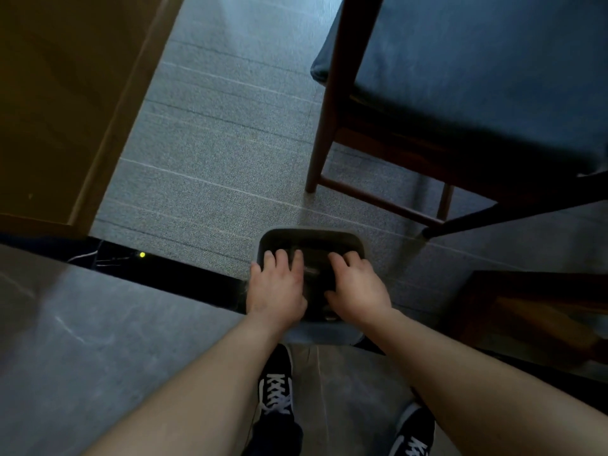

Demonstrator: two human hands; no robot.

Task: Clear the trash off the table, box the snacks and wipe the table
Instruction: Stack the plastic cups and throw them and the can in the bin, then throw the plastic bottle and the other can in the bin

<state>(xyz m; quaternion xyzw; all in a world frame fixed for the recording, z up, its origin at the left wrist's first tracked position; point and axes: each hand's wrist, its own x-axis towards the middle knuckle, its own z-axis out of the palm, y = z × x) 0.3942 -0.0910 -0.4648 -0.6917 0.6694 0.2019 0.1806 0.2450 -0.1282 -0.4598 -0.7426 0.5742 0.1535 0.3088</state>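
The one gray bin (312,231) is standing on the carpet (214,159), right under your two hands. Your left hand (276,287) is spreading its fingers over the opening. Your right hand (357,287) is curling its fingers downward; whether they pinch anything, I cannot tell. The bin is smooth-walled and round-cornered, and the carpet is ribbed.
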